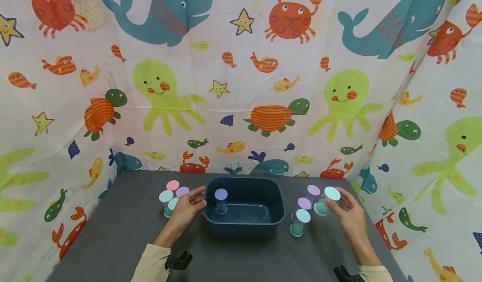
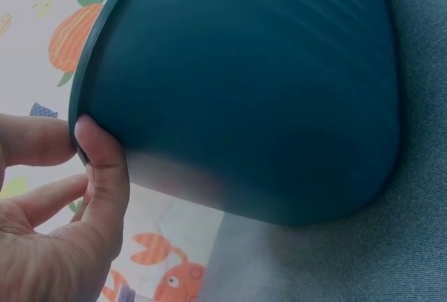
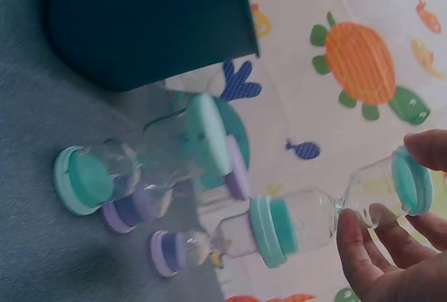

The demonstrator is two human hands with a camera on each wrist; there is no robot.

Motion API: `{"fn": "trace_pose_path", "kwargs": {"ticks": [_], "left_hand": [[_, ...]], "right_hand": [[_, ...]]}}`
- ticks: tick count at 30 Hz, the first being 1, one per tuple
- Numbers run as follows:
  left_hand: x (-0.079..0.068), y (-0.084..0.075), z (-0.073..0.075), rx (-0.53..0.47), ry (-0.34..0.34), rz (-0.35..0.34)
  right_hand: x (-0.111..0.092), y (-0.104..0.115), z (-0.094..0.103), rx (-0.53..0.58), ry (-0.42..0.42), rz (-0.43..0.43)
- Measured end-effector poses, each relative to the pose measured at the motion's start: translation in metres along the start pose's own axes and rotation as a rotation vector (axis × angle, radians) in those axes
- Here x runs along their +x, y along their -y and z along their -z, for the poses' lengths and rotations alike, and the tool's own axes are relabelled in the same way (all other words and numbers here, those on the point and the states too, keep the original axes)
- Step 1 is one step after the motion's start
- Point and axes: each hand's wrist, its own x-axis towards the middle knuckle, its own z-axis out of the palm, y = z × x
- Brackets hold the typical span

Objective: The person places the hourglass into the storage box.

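Observation:
My left hand [image 1: 182, 217] holds the left rim of a dark blue plastic bin [image 1: 244, 230], thumb and fingertips at its edge in the left wrist view. Inside the bin, toward the left, a blue-capped sand timer [image 1: 221, 194] stands upright. To the right of the bin, my right hand [image 1: 354, 221] grips a teal-capped sand timer [image 3: 267, 232] by its upper end. It is off the table and tilted in the right wrist view. Next to it stand another teal sand timer [image 1: 303, 216] and two purple ones, the nearer purple sand timer [image 1: 304, 203] partly hidden.
Left of the bin is a cluster of sand timers: a pink one [image 1: 173, 185], a purple one [image 1: 182, 191] and two teal ones [image 1: 165, 196], partly behind my left hand. A grey cloth [image 1: 233, 261] covers the table. Sea-animal curtains [image 1: 233, 119] enclose its back and sides.

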Motion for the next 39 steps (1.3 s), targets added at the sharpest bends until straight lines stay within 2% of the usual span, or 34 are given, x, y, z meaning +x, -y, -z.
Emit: {"fn": "trace_pose_path", "kwargs": {"ticks": [3, 11, 18, 30, 39], "left_hand": [[-0.001, 0.0, 0.001, 0.005, 0.002, 0.001], [0.0, 0.002, 0.001, 0.006, 0.009, 0.002], [0.002, 0.002, 0.002, 0.013, 0.012, 0.005], [0.001, -0.001, 0.003, 0.016, 0.016, 0.014], [0.0, -0.003, 0.003, 0.026, 0.018, 0.021]], "right_hand": [[-0.003, 0.008, 0.0, 0.003, 0.015, 0.012], [-0.011, 0.031, -0.006, -0.031, 0.024, 0.11], [-0.018, 0.05, -0.016, 0.008, 0.061, 0.19], [-0.023, 0.081, -0.051, 0.139, 0.161, 0.329], [-0.03, 0.1, -0.074, 0.17, 0.247, 0.356]]}}
